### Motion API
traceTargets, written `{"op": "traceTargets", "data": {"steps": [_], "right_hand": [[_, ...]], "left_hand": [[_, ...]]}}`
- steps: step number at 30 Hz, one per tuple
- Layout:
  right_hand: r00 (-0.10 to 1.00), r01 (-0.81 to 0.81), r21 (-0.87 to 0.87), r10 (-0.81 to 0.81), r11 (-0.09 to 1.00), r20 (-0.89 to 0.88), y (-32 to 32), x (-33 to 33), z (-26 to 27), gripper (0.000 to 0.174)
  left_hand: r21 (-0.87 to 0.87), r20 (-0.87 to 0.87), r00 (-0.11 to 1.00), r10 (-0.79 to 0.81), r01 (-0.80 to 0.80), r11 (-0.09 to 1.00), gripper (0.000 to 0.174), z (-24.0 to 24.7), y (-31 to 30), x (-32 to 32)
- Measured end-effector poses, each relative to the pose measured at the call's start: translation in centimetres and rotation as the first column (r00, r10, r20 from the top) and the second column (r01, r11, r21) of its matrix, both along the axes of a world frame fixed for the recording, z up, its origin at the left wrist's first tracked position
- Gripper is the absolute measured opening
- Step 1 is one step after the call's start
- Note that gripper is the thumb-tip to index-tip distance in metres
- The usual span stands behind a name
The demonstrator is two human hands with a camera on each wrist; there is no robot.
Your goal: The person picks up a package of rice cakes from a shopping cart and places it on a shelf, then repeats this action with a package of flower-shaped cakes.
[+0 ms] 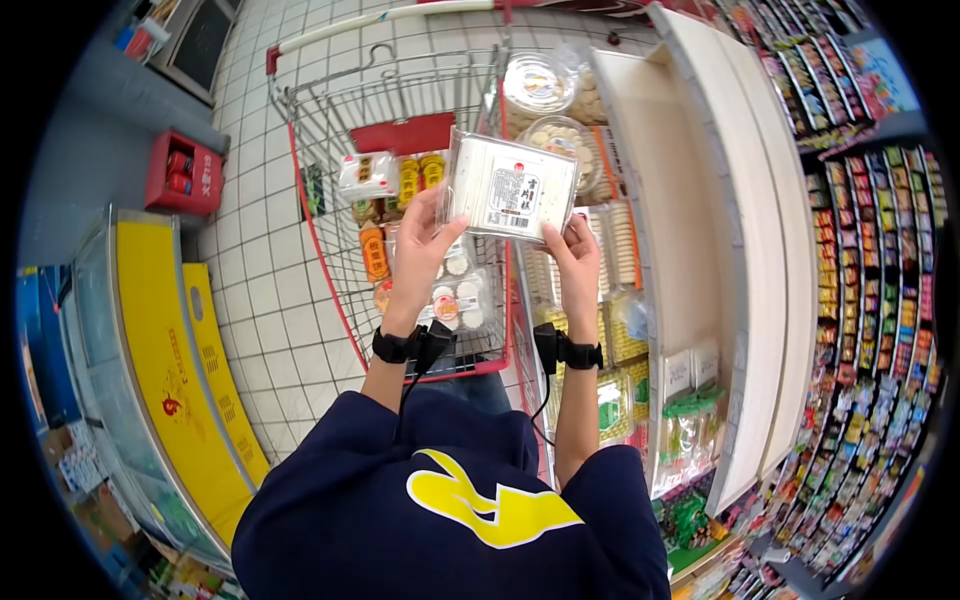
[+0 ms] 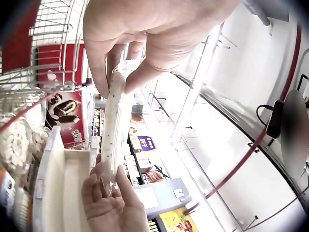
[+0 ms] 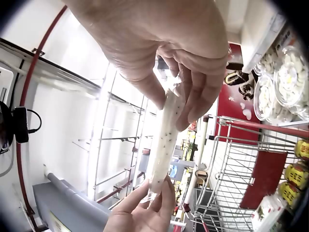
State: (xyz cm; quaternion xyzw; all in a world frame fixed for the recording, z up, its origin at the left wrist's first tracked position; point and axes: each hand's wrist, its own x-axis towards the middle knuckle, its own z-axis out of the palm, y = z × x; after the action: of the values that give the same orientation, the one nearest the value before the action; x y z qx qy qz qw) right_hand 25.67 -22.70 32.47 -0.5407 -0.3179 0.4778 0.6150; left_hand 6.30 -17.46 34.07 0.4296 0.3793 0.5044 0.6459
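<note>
A flat, clear-wrapped pack of white cake (image 1: 510,185) with a printed label is held up over the cart's right edge. My left hand (image 1: 428,245) pinches its left end, thumb on the front face. At the other end, my right hand (image 1: 574,258) grips the lower right corner between thumb and fingers. Both wrist views show the pack (image 2: 114,121) edge-on, pale with dark specks, with one hand at each end. Beneath it stands the wire shopping cart (image 1: 310,210), holding a white pack (image 1: 367,176), yellow-wrapped packs (image 1: 421,176), an orange pack (image 1: 374,254) and round pastries in clear trays (image 1: 458,300).
Right of the cart, a display shelf (image 1: 665,200) carries clear round tubs (image 1: 540,83) and boxed goods. A yellow freezer chest (image 1: 165,390) stands at the left, with a red fire extinguisher box (image 1: 184,173) beyond it. Racks of small packets (image 1: 870,300) line the far right.
</note>
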Motion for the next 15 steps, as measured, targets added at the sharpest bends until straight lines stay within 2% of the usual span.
{"op": "traceTargets", "data": {"steps": [7,11,15], "right_hand": [[0.988,0.15,0.078,-0.151,0.986,0.005,-9.7,3.5,6.4,0.025],[0.962,0.27,0.135,-0.271,0.953,-0.01,-14.3,5.1,6.6,0.024],[0.923,0.383,0.128,-0.384,0.915,-0.015,-18.7,6.8,5.8,0.023]], "left_hand": [[0.088,-0.035,0.98,-0.197,0.199,0.976,0.045,5.2,-5.8,4.8],[0.064,0.012,0.946,-0.325,0.324,0.944,0.044,5.6,-8.7,7.6],[0.073,-0.029,0.901,-0.432,0.433,0.898,0.044,5.9,-11.0,11.0]]}}
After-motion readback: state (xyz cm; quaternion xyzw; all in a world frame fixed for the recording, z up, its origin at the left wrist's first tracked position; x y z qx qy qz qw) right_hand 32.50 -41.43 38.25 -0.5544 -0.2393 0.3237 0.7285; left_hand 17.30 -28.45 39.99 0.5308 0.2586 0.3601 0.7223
